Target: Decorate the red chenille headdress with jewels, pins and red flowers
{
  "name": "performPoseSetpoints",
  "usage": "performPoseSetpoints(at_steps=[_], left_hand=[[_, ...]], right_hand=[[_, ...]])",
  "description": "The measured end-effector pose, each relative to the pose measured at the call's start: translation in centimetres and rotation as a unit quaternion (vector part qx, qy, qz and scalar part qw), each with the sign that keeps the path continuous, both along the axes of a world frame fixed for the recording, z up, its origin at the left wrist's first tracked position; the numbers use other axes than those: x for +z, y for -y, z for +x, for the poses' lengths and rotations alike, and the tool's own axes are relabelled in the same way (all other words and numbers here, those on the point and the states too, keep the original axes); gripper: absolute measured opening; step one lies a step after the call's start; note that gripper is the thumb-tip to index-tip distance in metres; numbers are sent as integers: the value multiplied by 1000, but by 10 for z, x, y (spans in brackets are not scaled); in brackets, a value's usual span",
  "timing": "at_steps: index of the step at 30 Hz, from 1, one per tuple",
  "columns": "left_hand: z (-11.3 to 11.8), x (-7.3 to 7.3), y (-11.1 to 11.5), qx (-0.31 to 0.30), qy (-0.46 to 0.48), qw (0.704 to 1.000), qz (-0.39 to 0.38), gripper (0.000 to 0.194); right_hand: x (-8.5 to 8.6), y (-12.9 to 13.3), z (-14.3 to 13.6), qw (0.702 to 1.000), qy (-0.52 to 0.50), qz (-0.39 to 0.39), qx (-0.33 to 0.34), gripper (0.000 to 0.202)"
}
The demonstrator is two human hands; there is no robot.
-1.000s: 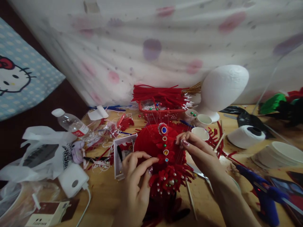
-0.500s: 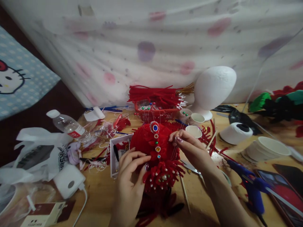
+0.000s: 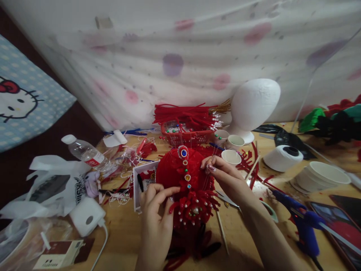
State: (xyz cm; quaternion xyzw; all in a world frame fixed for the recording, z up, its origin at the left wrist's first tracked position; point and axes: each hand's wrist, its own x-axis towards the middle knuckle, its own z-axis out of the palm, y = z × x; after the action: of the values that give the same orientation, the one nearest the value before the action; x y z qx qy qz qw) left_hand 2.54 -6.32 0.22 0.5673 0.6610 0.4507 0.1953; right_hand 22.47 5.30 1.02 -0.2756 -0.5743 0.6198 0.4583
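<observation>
A red velvety headpiece stands in the middle of the table. Down its front runs a row of jewels in blue, amber and green settings, above a red flower tipped with pearls. My left hand holds the headpiece's left side, its index finger and thumb bent against the red material beside the lowest jewel. On the other side, my right hand pinches thin strands of wire or thread between thumb and fingers; their ends are hard to make out.
Behind sit a red basket of stems and beads, paper cups and a white foam head. At right are a thread cone, a blue glue gun and a phone. A bottle and a charger lie left.
The view has shifted slightly. My left fingers have bent a little more at the headpiece's side, while my right hand keeps its pinch in nearly the same place.
</observation>
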Motion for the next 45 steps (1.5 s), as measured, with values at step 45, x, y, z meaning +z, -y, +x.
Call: performPoseSetpoints(at_steps=[45], left_hand=[[-54, 8, 22, 136, 325, 881, 315, 25]], right_hand=[[4, 26, 46, 977, -44, 50, -203, 28]])
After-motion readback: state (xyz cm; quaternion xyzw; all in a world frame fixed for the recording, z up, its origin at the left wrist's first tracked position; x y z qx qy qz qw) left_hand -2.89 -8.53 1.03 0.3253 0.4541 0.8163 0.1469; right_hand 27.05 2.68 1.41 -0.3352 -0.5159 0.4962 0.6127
